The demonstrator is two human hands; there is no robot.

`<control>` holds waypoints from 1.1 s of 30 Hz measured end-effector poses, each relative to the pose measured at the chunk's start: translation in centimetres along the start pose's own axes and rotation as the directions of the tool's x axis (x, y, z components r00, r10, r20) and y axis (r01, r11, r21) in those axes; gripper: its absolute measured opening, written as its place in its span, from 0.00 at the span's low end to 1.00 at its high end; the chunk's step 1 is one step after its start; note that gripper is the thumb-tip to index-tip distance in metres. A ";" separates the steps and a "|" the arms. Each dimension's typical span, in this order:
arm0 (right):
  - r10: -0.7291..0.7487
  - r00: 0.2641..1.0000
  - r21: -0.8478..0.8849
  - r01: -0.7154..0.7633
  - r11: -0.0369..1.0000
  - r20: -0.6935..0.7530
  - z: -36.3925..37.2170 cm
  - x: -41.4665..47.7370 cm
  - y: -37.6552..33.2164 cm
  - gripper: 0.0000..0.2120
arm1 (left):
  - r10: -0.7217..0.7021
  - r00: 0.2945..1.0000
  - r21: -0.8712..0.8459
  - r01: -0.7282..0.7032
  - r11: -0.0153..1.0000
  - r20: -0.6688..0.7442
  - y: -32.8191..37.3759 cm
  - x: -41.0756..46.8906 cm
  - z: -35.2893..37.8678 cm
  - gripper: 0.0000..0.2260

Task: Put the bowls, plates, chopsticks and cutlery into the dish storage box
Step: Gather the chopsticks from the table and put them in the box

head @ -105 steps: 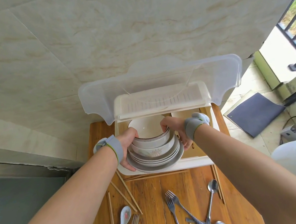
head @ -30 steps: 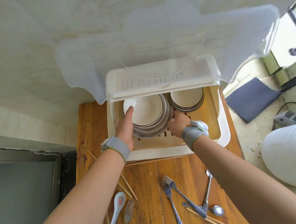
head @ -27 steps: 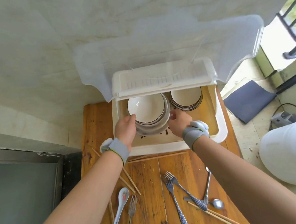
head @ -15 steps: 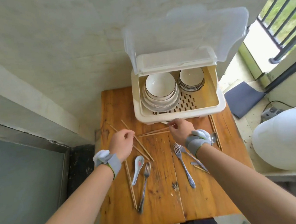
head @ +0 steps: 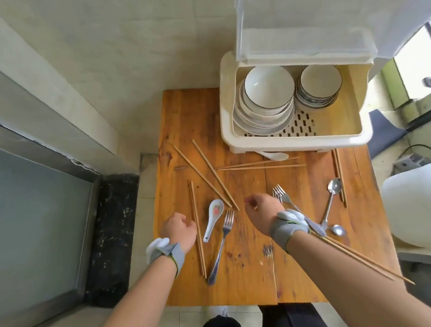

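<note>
Chopsticks (head: pixel 215 174) just beyond R fingers (head: pixel 250 204), untouched

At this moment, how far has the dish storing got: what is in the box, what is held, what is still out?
Done: two stacks of bowls and plates sit inside the dish storage box. In hand: nothing; the left hand and right hand hover over the table, apparently empty. Left: chopsticks, forks, metal spoons and a ceramic spoon lie scattered on the wood.
</note>
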State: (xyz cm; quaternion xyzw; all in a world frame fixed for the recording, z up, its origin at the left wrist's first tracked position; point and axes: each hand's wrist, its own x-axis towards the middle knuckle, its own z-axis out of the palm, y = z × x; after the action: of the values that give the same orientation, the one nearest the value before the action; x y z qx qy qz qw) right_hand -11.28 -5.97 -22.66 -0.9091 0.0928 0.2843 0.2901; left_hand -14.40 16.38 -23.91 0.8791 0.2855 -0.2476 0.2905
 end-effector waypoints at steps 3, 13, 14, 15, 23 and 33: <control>-0.033 0.999 -0.073 0.034 0.997 0.021 1.1 2.9 -0.9 0.13 | -0.061 0.998 0.032 0.062 0.998 -0.026 -0.1 1.7 1.7 0.17; 0.025 0.992 -0.215 0.003 0.977 0.124 3.6 9.5 -4.2 0.22 | -0.115 0.990 0.061 0.120 0.991 -0.078 0.2 4.0 4.5 0.10; 0.027 0.989 -0.212 0.004 0.977 0.144 3.8 9.6 -4.2 0.18 | -0.113 0.991 0.060 0.118 0.991 -0.078 0.1 4.1 4.5 0.10; 0.022 0.987 -0.212 0.012 0.977 0.161 3.9 9.7 -4.2 0.14 | -0.108 0.991 0.055 0.112 0.992 -0.082 0.1 4.1 4.5 0.10; -0.009 0.967 -0.344 0.100 0.934 0.255 3.5 9.7 -4.1 0.09 | -0.143 0.984 -0.121 0.130 0.984 -0.106 -0.3 3.7 2.9 0.10; -0.263 0.964 -0.278 0.248 0.928 -0.018 -5.9 3.6 -4.5 0.09 | 0.047 0.962 -0.381 -0.152 0.912 -0.270 5.7 1.2 -6.7 0.06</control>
State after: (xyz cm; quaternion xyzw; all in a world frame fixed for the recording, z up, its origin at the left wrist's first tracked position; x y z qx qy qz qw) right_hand -4.11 -5.72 -18.62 -0.9521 -0.0585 0.2288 0.1941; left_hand -8.06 17.42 -17.79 0.8394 0.3192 -0.0541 0.4366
